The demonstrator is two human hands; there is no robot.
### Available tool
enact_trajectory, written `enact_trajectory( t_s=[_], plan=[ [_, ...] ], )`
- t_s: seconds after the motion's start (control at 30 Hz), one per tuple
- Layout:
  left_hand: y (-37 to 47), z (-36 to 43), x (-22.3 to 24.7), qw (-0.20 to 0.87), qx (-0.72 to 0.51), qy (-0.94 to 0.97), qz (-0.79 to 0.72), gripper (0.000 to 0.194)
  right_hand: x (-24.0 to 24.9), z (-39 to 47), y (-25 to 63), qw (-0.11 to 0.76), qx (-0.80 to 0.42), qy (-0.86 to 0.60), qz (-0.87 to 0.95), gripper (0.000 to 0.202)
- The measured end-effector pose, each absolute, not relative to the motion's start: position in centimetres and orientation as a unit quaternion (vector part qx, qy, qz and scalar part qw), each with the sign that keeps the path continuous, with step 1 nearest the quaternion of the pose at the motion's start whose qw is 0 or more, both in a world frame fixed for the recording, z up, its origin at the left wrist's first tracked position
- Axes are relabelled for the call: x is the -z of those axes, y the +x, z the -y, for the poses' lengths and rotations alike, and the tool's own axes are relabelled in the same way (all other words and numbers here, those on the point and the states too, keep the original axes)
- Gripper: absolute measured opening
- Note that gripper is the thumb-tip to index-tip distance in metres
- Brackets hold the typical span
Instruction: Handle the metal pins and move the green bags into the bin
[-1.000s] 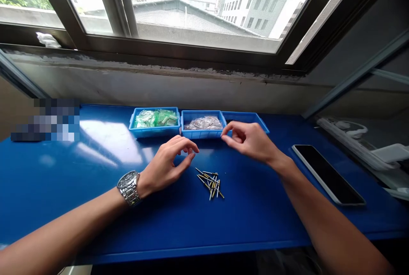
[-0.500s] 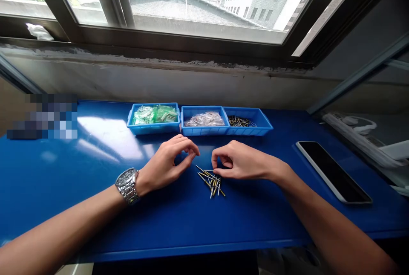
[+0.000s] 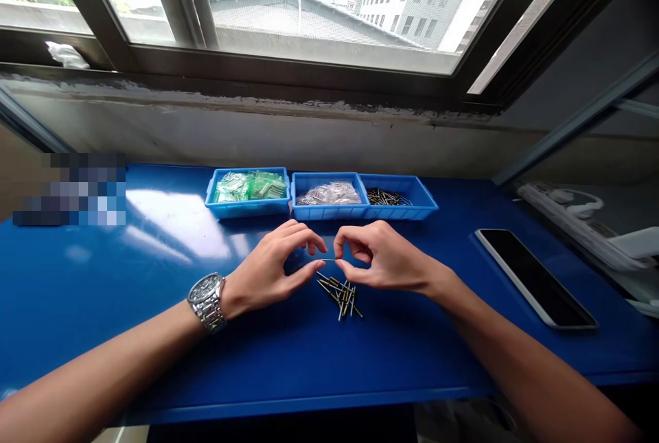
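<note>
My right hand (image 3: pixel 378 254) pinches a thin silver metal pin (image 3: pixel 329 260) between thumb and forefinger. The pin points left, and its far end reaches the thumb tip of my left hand (image 3: pixel 281 261); whether they touch I cannot tell. My left thumb and forefinger stand apart, with a gap between their tips. Just below both hands lies a loose pile of similar silver and gold-coloured metal pins (image 3: pixel 342 297) on the blue tabletop (image 3: pixel 288 354).
Along the back stand a blue bin (image 3: pixel 247 209) with green-tinted bags, another blue bin (image 3: pixel 329 212) with clear bags, and a third blue bin (image 3: pixel 422 206) holding dark and gold pins. A phone (image 3: pixel 535 278) lies at right. A window (image 3: pixel 319 24) rises behind.
My right hand has lifted a pin up from the pile and brought it a little left. My left hand has shifted slightly right, its thumb and forefinger spread wider.
</note>
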State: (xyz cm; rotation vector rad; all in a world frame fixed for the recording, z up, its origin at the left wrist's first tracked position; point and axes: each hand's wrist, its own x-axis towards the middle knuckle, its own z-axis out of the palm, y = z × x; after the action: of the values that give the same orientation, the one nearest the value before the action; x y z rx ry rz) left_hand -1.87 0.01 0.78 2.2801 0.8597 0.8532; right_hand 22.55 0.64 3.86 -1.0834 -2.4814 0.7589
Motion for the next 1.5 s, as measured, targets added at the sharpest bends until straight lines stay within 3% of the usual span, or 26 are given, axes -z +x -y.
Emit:
enact_trajectory(
  t_s=[0.43, 0.63, 0.87, 1.2, 1.5],
  plan=[
    [-1.9, -0.4, -0.2, 0.259, -0.333, 0.849, -0.319, 0.006, -2.7, -0.4, 21.8, 0.220, -0.221, -0.389, 0.867, 0.007],
    [-1.8, -0.3, -0.4, 0.271, -0.328, 0.848, -0.315, 0.006, -2.1, 0.3, 20.9, 0.315, -0.148, -0.343, 0.873, 0.008],
    [-1.7, 0.0, -0.6, 0.289, -0.357, 0.839, -0.291, 0.004, -2.3, 0.6, 20.8, 0.351, -0.077, -0.308, 0.881, 0.006],
    [-1.7, 0.1, -0.9, 0.268, -0.391, 0.830, -0.293, 0.006, -1.4, 0.2, 20.6, 0.301, -0.156, -0.342, 0.876, 0.009],
    [-1.7, 0.0, -0.8, 0.287, -0.370, 0.830, -0.302, 0.004, -1.9, 0.9, 20.3, 0.377, -0.121, -0.325, 0.859, 0.008]
  ],
)
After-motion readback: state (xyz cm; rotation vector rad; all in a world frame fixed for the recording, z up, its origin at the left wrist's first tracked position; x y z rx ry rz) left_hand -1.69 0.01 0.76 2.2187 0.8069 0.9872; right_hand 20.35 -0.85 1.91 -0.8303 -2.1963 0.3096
